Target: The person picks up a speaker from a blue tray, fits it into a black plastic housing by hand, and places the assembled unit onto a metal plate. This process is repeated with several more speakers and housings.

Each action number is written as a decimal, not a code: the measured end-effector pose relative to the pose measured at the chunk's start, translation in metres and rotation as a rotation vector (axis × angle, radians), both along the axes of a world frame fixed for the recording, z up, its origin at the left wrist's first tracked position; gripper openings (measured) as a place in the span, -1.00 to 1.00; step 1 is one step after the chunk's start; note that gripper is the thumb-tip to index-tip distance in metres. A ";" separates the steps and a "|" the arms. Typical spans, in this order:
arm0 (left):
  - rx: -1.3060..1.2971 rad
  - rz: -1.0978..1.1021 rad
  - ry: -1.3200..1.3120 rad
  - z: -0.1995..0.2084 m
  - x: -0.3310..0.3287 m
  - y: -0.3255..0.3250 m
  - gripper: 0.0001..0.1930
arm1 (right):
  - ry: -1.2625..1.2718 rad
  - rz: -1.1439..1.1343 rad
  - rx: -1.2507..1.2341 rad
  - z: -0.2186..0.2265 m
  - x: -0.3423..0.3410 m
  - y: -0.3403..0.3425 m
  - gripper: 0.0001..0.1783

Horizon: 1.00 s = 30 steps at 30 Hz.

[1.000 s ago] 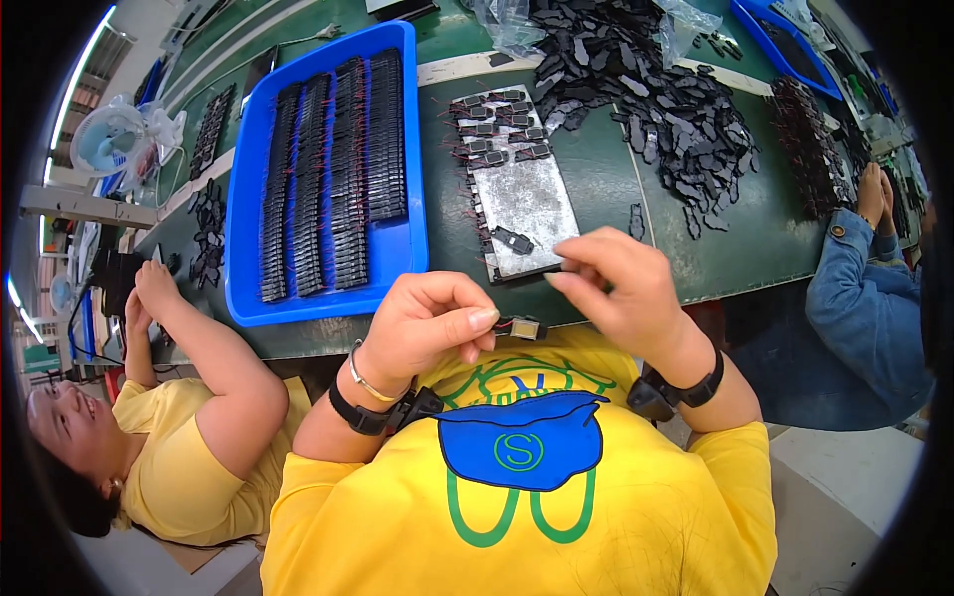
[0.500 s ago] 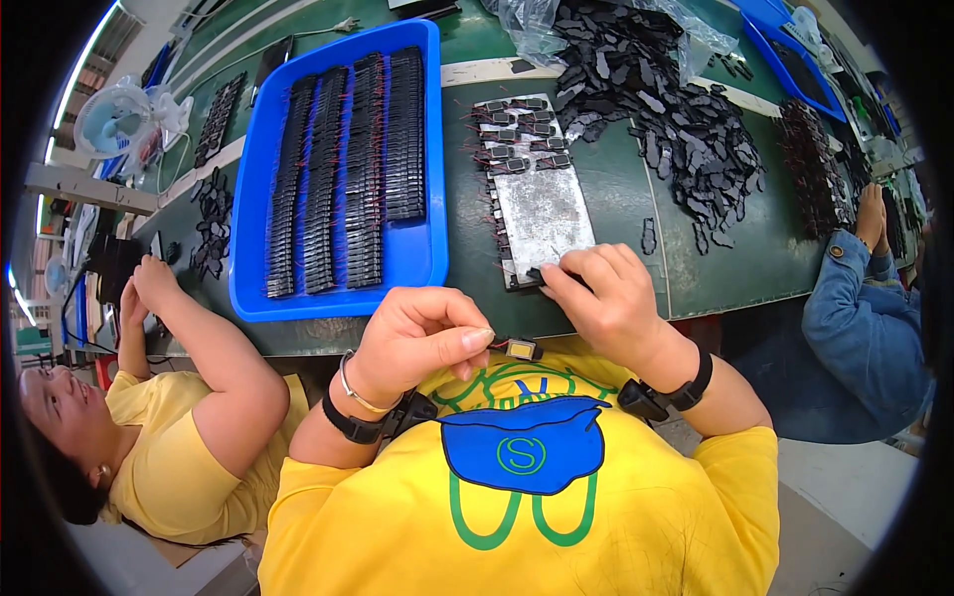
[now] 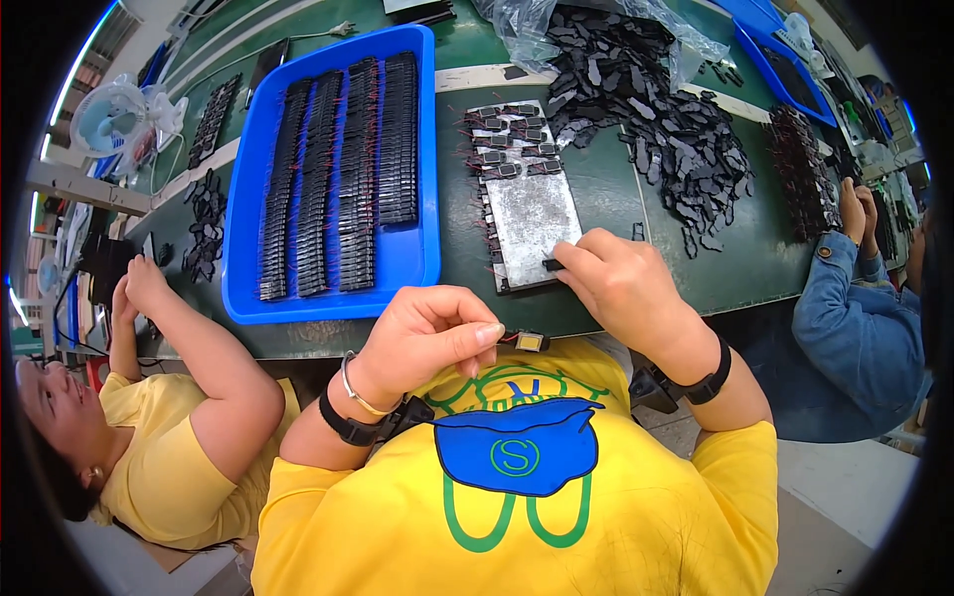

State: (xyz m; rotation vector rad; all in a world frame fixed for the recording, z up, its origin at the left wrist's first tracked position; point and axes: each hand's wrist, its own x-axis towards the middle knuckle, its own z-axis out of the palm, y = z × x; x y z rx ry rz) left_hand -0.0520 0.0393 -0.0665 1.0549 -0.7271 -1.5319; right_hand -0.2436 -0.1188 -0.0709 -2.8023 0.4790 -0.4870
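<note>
My left hand point(image 3: 432, 333) is closed in a pinch at the table's near edge. From its fingertips, on thin red wires, hangs a small black speaker-like part point(image 3: 532, 343) with a yellow face. My right hand point(image 3: 626, 288) pinches a small black piece point(image 3: 553, 265) over the near end of a grey metal plate point(image 3: 537, 214); the fingers hide part of it, and its kind is unclear. Several black wired parts point(image 3: 512, 139) lie in rows on the plate's far end. More with red wires line its left side.
Left of the plate stands a blue tray point(image 3: 233, 248) packed with columns of black parts. A heap of flat black pieces point(image 3: 686, 149) spreads at the back right beside clear plastic point(image 3: 522, 40). Co-workers sit at left, in a yellow shirt point(image 3: 199, 437), and right, in a denim sleeve point(image 3: 845, 298).
My right hand has shifted slightly right and away from me, with the black piece still pinched. The left hand keeps its hold, and the hanging part has swung a little right.
</note>
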 end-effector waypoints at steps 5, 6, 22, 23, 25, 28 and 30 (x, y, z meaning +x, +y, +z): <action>0.044 0.010 -0.021 -0.001 -0.004 -0.003 -0.92 | 0.069 0.035 -0.150 0.005 -0.002 -0.003 -0.71; 0.046 0.013 -0.023 -0.001 -0.005 -0.004 -0.92 | 0.077 0.049 -0.202 0.006 -0.003 -0.003 -0.70; 0.033 0.049 -0.074 -0.011 -0.030 -0.021 -0.88 | -0.385 0.100 0.005 0.015 -0.020 0.041 -0.61; 0.037 0.044 -0.059 -0.012 -0.030 -0.021 -0.88 | -0.386 0.098 0.006 0.013 -0.021 0.042 -0.61; 0.045 0.037 -0.029 -0.014 -0.031 -0.021 -0.87 | -0.385 0.078 0.013 0.011 -0.023 0.042 -0.61; 0.048 0.026 0.059 -0.018 -0.031 -0.021 -0.86 | -0.384 0.065 0.020 0.008 -0.024 0.042 -0.61; 0.050 0.020 0.103 -0.019 -0.030 -0.020 -0.85 | -0.386 0.059 0.024 0.007 -0.024 0.043 -0.62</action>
